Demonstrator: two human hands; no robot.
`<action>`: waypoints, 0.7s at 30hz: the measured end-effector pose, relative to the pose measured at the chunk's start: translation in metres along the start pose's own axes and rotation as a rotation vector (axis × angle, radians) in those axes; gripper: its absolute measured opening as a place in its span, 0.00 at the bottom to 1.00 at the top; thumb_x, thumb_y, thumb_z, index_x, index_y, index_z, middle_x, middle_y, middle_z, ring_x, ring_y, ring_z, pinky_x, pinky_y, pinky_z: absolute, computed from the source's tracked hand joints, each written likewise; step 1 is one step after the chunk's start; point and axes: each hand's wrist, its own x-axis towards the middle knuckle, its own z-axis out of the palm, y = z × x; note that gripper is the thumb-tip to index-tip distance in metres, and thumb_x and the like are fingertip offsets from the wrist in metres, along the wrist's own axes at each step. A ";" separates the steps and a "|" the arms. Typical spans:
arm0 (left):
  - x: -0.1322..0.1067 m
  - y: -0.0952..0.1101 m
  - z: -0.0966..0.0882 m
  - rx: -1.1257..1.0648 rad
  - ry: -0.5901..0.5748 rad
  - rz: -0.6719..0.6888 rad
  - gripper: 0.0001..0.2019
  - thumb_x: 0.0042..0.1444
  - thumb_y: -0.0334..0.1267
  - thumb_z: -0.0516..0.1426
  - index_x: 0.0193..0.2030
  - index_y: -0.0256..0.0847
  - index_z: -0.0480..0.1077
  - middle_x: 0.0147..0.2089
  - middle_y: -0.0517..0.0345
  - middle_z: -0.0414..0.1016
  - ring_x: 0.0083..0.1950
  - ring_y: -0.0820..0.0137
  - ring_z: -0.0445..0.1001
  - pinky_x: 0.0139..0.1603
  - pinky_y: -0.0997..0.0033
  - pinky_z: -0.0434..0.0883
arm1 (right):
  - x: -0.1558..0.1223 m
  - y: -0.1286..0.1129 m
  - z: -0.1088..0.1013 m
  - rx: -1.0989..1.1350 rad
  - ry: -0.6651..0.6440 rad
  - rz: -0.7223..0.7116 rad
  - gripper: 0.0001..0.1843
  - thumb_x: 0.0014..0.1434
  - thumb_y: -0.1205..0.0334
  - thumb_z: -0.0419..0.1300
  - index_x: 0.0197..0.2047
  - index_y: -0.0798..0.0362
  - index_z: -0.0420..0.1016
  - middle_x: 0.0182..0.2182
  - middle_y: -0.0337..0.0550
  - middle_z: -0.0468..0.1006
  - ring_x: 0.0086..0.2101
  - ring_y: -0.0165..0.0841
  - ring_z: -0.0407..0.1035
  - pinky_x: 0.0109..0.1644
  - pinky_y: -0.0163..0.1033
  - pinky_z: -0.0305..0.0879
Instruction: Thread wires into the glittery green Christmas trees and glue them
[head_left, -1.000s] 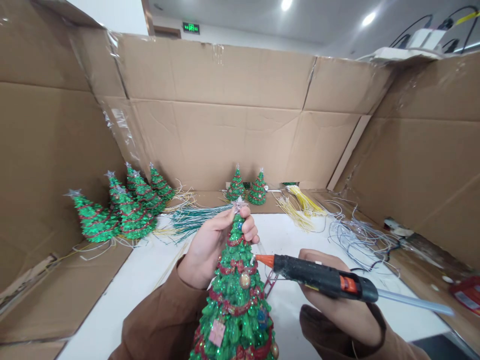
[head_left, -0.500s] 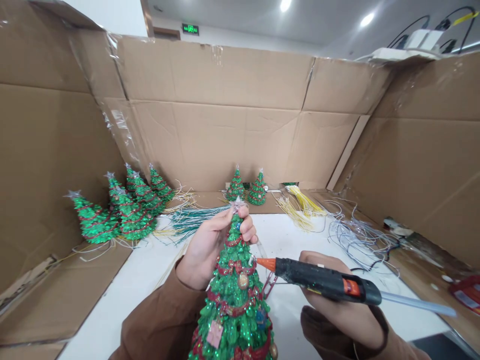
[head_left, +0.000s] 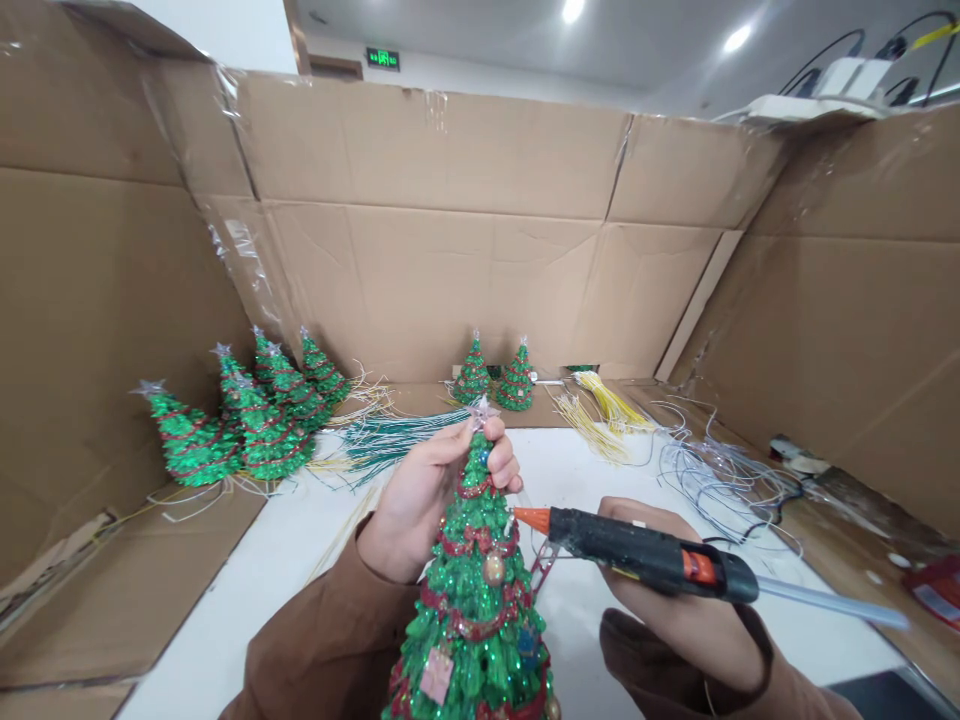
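Note:
A glittery green Christmas tree ornament (head_left: 476, 600) with red garlands stands close in front of me. My left hand (head_left: 420, 495) is closed round its top, fingers pinched at the clear star (head_left: 482, 411). My right hand (head_left: 675, 590) grips a black hot glue gun (head_left: 645, 555). Its orange nozzle (head_left: 531, 517) points left, just beside the upper part of the tree. A clear glue stick (head_left: 832, 603) juts out of the gun's back end.
Several finished green trees (head_left: 240, 420) lie at the left, two more (head_left: 495, 375) stand at the back. Bundles of green (head_left: 390, 435), yellow (head_left: 600, 410) and silver wires (head_left: 712, 475) lie on the white table (head_left: 270, 570). Cardboard walls (head_left: 465, 250) enclose the area.
My left hand and the tree top have shifted slightly right and up. The glue gun stays almost in place beside the tree.

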 end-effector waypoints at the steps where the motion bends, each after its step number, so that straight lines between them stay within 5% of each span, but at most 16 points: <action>1: 0.000 -0.001 0.000 0.002 -0.002 -0.004 0.13 0.59 0.27 0.44 0.28 0.33 0.66 0.22 0.57 0.61 0.23 0.73 0.63 0.31 0.72 0.66 | 0.000 0.001 0.000 0.005 0.000 0.004 0.12 0.51 0.69 0.53 0.21 0.50 0.53 0.19 0.34 0.59 0.21 0.28 0.57 0.23 0.33 0.54; 15: 0.001 -0.001 0.000 0.024 0.023 0.009 0.13 0.59 0.27 0.44 0.29 0.34 0.66 0.22 0.56 0.61 0.24 0.73 0.63 0.31 0.72 0.65 | 0.002 -0.005 -0.004 0.024 -0.039 -0.117 0.12 0.53 0.69 0.52 0.20 0.51 0.57 0.17 0.34 0.62 0.19 0.27 0.57 0.22 0.33 0.53; 18: 0.001 0.004 -0.001 0.009 0.035 0.027 0.13 0.59 0.27 0.44 0.28 0.34 0.65 0.22 0.57 0.60 0.23 0.73 0.63 0.31 0.72 0.66 | -0.006 0.014 -0.001 0.146 -0.042 0.015 0.11 0.53 0.64 0.56 0.21 0.51 0.61 0.19 0.36 0.65 0.21 0.29 0.60 0.25 0.35 0.57; 21: 0.000 0.009 -0.002 -0.023 0.013 0.058 0.14 0.60 0.27 0.43 0.28 0.34 0.65 0.22 0.58 0.59 0.23 0.74 0.62 0.29 0.73 0.66 | -0.008 0.047 0.003 0.378 0.110 0.262 0.11 0.53 0.54 0.59 0.26 0.52 0.65 0.19 0.37 0.65 0.21 0.30 0.59 0.24 0.36 0.58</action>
